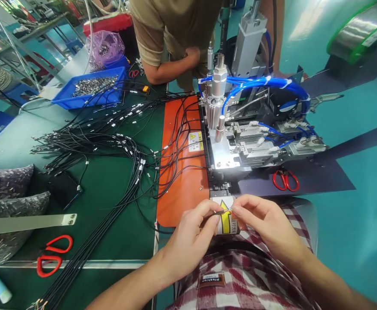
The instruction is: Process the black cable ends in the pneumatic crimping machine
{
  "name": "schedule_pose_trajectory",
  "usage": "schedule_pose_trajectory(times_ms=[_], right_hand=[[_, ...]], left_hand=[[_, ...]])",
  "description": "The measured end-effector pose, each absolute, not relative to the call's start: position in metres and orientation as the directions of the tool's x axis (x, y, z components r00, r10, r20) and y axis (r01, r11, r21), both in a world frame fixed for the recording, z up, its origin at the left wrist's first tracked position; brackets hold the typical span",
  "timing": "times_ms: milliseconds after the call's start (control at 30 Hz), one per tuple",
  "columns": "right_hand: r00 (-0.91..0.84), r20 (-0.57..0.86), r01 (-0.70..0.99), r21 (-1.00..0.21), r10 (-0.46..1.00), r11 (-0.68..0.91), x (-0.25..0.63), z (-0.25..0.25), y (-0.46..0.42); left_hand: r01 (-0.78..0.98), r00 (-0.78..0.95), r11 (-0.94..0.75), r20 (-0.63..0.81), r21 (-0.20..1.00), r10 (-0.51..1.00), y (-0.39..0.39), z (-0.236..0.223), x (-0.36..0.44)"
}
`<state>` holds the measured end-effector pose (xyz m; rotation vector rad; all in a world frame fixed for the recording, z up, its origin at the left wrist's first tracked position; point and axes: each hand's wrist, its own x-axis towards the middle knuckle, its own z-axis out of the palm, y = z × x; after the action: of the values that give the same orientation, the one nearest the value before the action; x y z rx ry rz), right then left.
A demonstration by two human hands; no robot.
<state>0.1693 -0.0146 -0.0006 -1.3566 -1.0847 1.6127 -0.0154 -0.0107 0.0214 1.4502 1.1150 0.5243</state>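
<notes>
My left hand (193,237) is closed around a thin black cable (220,212) near its end. Thumb and fingers of my right hand (262,217) pinch the tip of that cable, where thin wires seem to show; the fingertips partly hide it. Both hands sit close together over a white label with a yellow arrow (225,221) at the front of the machine. Just beyond them is the orange plate (180,211), crossed by several black cables that lead into the metal machine (222,150).
Bundled black cables (88,146) spread over the green mat (117,241). Red-handled scissors (54,256) lie at left, another red-handled pair (285,180) at right. A blue tray (90,88) holds small metal parts. Across the table stands another person (175,38) with folded arms. A wire spool (359,34) is upper right.
</notes>
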Motion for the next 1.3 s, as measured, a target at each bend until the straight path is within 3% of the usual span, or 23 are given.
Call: schedule_pose_trajectory(times_ms=[167, 300, 500, 867, 1300], right_hand=[[-0.064, -0.115, 0.220, -0.970, 0.991, -0.099, 0.167, -0.001, -0.017], [-0.086, -0.225, 0.152, -0.966, 0.970, -0.211, 0.171, -0.010, -0.005], [-0.037, -0.269, 0.112, -0.958, 0.962, -0.263, 0.179, -0.028, 0.022], [-0.001, -0.362, 0.090, -0.928, 0.932, -0.360, 0.181, -0.039, 0.038], [0.001, -0.378, 0.120, -0.919, 0.926, -0.375, 0.181, -0.040, 0.040]], left_hand=[[0.393, 0.432, 0.050, -0.232, 0.918, 0.872, -0.007, 0.020, -0.013], [0.442, 0.386, -0.100, -0.089, 0.891, 0.918, 0.002, 0.010, -0.008], [0.570, 0.458, -0.410, 0.139, 0.712, 0.878, 0.025, -0.013, -0.002], [0.650, 0.554, -0.548, 0.165, 0.526, 0.816, 0.043, -0.028, -0.002], [0.673, 0.556, -0.548, 0.149, 0.496, 0.818, 0.046, -0.031, -0.001]])
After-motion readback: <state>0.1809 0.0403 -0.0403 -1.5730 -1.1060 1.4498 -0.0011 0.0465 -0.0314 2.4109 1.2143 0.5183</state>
